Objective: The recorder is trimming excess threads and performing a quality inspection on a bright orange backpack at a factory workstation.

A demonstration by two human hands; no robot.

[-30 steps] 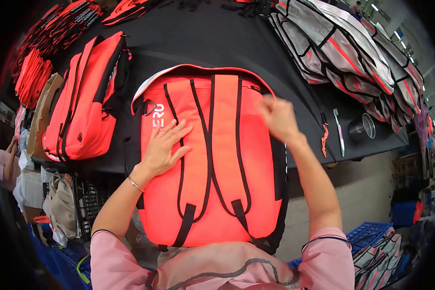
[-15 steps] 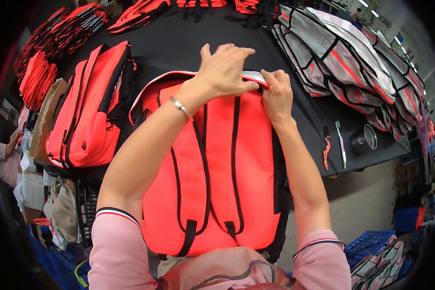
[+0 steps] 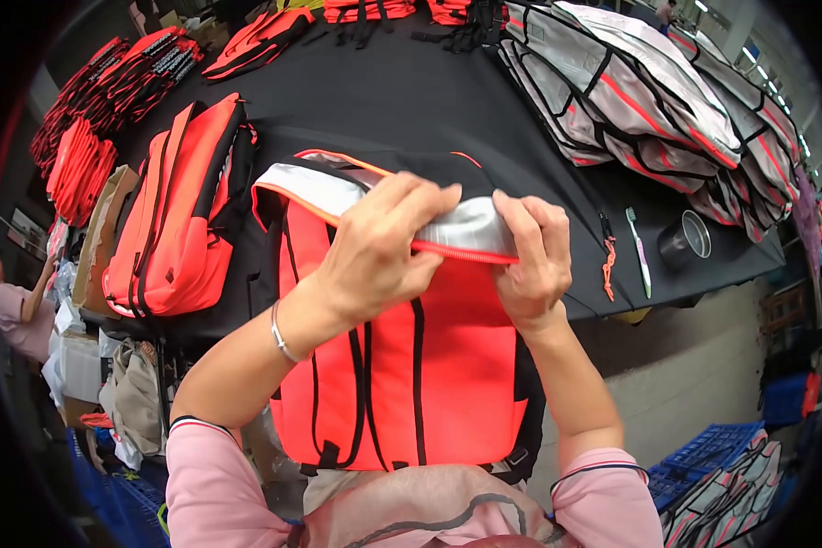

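Note:
A bright coral-red backpack with black-edged shoulder straps leans in front of me at the table's edge, straps facing me. Its top is unzipped, and the rim is folded over so that the silver lining shows. My left hand is closed on this rim near the middle, thumb beneath the red zipper edge. At the right corner of the opening, my right hand grips the same rim between thumb and fingers. The inside of the backpack is mostly hidden.
Another red backpack lies at the left beside a cardboard box. Silver-grey bag pieces are piled at the back right. A toothbrush, a cord with an orange pull and a dark metal cup lie at the right edge.
My left hand has come down from above the opening and closed on the rim. The rim has been drawn toward me and folded over, baring more silver lining.

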